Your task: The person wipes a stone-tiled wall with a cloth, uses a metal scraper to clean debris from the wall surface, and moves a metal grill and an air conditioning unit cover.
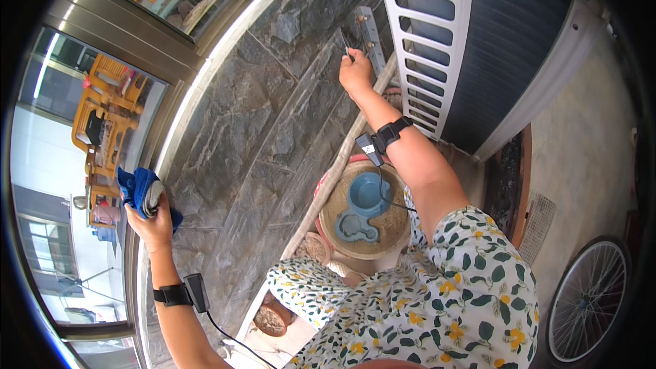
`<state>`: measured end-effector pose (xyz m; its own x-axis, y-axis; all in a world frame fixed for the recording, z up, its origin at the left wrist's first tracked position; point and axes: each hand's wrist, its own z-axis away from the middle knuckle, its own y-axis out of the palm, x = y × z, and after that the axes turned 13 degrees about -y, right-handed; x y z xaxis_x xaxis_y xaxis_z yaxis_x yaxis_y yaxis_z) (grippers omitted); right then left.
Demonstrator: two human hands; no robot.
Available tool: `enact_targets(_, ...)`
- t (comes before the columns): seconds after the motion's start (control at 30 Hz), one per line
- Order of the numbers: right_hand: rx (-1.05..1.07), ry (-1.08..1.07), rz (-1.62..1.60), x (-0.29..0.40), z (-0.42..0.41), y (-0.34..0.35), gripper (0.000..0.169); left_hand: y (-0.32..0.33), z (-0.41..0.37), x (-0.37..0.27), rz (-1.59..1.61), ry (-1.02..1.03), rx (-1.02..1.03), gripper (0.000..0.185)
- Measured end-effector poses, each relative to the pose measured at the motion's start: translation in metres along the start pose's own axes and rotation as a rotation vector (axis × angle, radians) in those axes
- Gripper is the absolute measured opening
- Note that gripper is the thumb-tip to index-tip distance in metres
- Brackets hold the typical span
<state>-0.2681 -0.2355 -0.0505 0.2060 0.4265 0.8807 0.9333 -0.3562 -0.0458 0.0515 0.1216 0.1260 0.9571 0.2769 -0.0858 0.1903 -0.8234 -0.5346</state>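
My left hand (pixel 154 225) grips a bunched blue cloth (pixel 136 187) with a pale grey part folded into it, close to the metal window frame (pixel 179 87). Out in front, my right hand (pixel 357 70) is closed around a small tool (pixel 346 43) with a thin blade, maybe a scraper; its handle is mostly hidden by my fingers. The blade lies at or just off the dark stone-tiled wall (pixel 246 128); contact cannot be told. Just right of that hand, a metal bracket (pixel 370 36) with bolts is fixed to the wall.
A white-grilled outdoor air-conditioner unit (pixel 464 61) stands beside my right arm. Below is a round, earth-filled pot (pixel 333 200) bearing a blue plastic bowl (pixel 369 195) and a blue dish (pixel 356 228). Smaller clay pots (pixel 270 318) sit lower. At right are wire mesh (pixel 537 225) and a bicycle wheel (pixel 589 302).
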Motion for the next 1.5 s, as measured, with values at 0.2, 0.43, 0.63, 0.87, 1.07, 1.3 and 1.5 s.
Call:
enact_targets(0.2,-0.083,0.114,-0.091,-0.002,0.007,0.007,0.033,-0.006,0.0,-0.002,0.119,-0.027,0.068,0.047)
enact_targets(0.43,-0.167,0.032,-0.108,-0.028,-0.026,0.017,0.032,-0.005,-0.001,-0.01,0.182,-0.031,0.093,0.037)
enact_targets(0.63,-0.101,0.141,-0.161,-0.023,-0.035,0.001,0.033,-0.007,0.0,-0.003,0.144,-0.041,0.112,0.036)
enact_targets(0.87,0.053,-0.022,-0.046,-0.014,0.021,-0.002,0.034,0.0,0.001,-0.001,0.235,-0.11,0.116,0.034)
enact_targets(1.07,0.108,-0.039,-0.005,-0.002,0.017,-0.014,0.035,-0.011,-0.001,0.001,0.089,-0.047,0.143,0.036)
enact_targets(1.3,0.045,-0.074,-0.025,-0.013,0.002,-0.012,0.034,-0.009,-0.001,-0.001,0.092,-0.04,0.127,0.038)
enact_targets(1.5,0.06,-0.073,-0.025,-0.017,0.003,-0.015,0.033,-0.008,-0.001,-0.005,0.194,-0.138,0.155,0.041)
